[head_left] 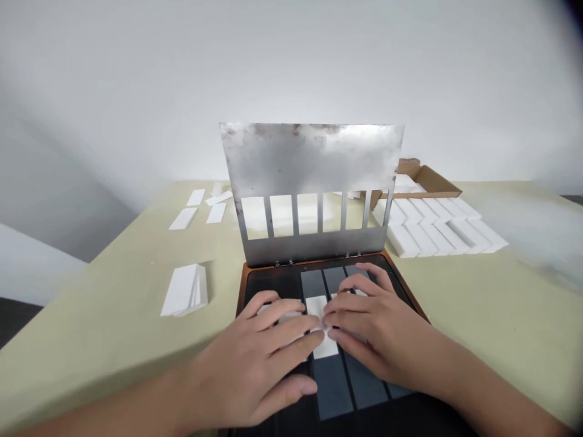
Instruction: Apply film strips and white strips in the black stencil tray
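Observation:
Both of my hands rest over a black board point(268, 281) with dark grey strips point(334, 388) running across it. My left hand point(264, 352) lies with fingers spread, its fingertips on a white card point(324, 343) near the board's middle. From the other side, my right hand point(376, 321) has its fingers apart, touching the same card's right edge and the cards beside it. More white cards show partly beneath both hands. A metal plate point(314, 161) with a row of rectangular cut-outs stands raised, hinged at the board's far edge.
A stack of white cards point(181, 291) sits left of the board, and several loose cards point(183, 218) lie farther back. At the right are rows of white card stacks point(437, 237) with an open cardboard box point(439, 182) behind them. A wall point(291, 60) rises beyond the table.

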`<state>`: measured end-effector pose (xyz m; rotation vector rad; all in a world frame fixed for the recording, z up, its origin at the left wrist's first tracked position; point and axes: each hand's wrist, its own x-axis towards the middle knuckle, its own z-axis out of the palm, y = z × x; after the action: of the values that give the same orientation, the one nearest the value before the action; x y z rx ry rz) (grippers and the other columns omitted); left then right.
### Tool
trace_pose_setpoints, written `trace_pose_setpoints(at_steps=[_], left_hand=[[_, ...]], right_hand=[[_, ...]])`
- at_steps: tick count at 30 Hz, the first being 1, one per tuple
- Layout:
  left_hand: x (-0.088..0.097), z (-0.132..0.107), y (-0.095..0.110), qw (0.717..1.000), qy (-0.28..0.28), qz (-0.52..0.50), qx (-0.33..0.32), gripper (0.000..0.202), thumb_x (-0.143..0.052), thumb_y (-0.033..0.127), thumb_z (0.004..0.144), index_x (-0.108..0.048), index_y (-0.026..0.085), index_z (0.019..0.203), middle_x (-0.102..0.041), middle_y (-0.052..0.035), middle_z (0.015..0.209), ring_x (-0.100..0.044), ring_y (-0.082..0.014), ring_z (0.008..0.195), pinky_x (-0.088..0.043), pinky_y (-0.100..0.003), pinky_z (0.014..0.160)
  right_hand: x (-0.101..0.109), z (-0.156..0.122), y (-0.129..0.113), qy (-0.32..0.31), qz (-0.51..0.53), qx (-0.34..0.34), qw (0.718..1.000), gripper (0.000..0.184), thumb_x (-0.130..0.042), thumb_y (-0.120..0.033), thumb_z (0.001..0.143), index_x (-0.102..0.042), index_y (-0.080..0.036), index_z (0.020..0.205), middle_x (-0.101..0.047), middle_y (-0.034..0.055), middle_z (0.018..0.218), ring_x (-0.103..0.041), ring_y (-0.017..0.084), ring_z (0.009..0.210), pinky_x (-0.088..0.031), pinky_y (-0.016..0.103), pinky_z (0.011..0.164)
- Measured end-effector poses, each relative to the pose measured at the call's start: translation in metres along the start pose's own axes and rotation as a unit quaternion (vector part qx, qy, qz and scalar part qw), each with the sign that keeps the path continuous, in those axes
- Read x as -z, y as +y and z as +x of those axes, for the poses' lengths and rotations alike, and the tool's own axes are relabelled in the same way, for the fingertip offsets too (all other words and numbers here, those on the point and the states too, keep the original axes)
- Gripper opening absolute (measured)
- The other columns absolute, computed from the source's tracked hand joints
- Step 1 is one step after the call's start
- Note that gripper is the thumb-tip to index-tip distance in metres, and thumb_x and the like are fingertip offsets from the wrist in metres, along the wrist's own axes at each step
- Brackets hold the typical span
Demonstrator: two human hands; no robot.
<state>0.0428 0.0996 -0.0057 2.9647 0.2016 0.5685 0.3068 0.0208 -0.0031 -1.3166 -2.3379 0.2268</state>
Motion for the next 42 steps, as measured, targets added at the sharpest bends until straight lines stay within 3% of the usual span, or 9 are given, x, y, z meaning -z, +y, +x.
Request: trace_pose_setpoints(at_steps=[4,18,22,27,30,37,42], left_hand=[[0.0,0.003,0.004,1.0,0.013,0.002,0.012,0.035,-0.064,0.045,0.106,-0.069,0.023,0.132,-0.077,-0.0038,0.127,-0.064,-0.0257,0.116,-0.032,-0.043,0.106],[-0.001,0.004,0.005,1.0,0.01,-0.01,0.012,0.034,-0.061,0.041,0.108,-0.069,0.019,0.132,-0.078,-0.0039,0.123,-0.064,-0.0263,0.115,-0.031,-0.045,0.102],[-0.003,0.003,0.005,1.0,0.014,-0.017,0.006,0.033,-0.062,0.039,0.108,-0.07,0.017,0.13,-0.079,-0.0045,0.12,-0.064,-0.0259,0.115,-0.031,-0.045,0.103],[-0.003,0.0,0.004,1.0,0.004,-0.013,-0.002,0.035,-0.062,0.04,0.108,-0.069,0.016,0.133,-0.078,-0.0057,0.12,-0.063,-0.0267,0.115,-0.031,-0.046,0.102],[-0.003,0.001,0.004,1.0,0.004,-0.004,-0.007,0.035,-0.062,0.039,0.108,-0.069,0.015,0.133,-0.078,-0.0069,0.12,-0.064,-0.0279,0.115,-0.031,-0.047,0.101],[0.0,0.003,0.001,1.0,0.02,0.001,-0.015,0.03,-0.056,0.035,0.11,-0.074,0.015,0.124,-0.076,-0.0082,0.121,-0.064,-0.0283,0.112,-0.035,-0.046,0.097],[0.004,0.003,0.004,0.973,0.072,0.027,-0.218,0.02,-0.07,0.039,0.102,-0.082,0.024,0.109,-0.078,-0.0001,0.119,-0.065,-0.0195,0.106,-0.049,-0.037,0.088]], right_hand=[[0.001,-0.001,-0.001,0.001,-0.014,0.006,1.0,0.015,-0.063,-0.028,0.105,-0.076,-0.029,0.113,-0.08,-0.0029,0.105,-0.063,0.019,0.107,-0.024,0.052,0.123],[0.003,0.0,-0.002,-0.002,-0.003,0.003,1.0,0.014,-0.063,-0.03,0.105,-0.072,-0.028,0.116,-0.077,-0.0037,0.112,-0.06,0.02,0.113,-0.02,0.051,0.124],[0.009,0.0,-0.004,-0.034,-0.007,-0.003,0.999,0.04,-0.063,-0.049,0.105,-0.065,-0.022,0.135,-0.071,0.0042,0.131,-0.055,0.025,0.125,-0.018,0.053,0.124],[0.008,-0.001,-0.004,-0.073,-0.012,0.009,0.997,0.078,-0.062,-0.079,0.092,-0.061,-0.019,0.142,-0.069,0.0048,0.133,-0.054,0.027,0.129,-0.009,0.053,0.128],[0.004,-0.004,-0.003,-0.087,-0.028,0.024,0.996,0.091,-0.057,-0.086,0.088,-0.059,-0.015,0.145,-0.068,0.0085,0.136,-0.053,0.029,0.13,-0.004,0.055,0.129],[0.002,-0.004,-0.003,-0.074,-0.033,0.01,0.997,0.062,-0.062,-0.066,0.099,-0.063,-0.019,0.14,-0.07,0.0073,0.137,-0.055,0.029,0.128,-0.009,0.056,0.128],[0.0,-0.001,0.001,-0.051,-0.017,0.003,0.999,0.047,-0.065,-0.055,0.102,-0.067,-0.02,0.133,-0.073,0.0046,0.132,-0.056,0.028,0.126,-0.01,0.057,0.128]])
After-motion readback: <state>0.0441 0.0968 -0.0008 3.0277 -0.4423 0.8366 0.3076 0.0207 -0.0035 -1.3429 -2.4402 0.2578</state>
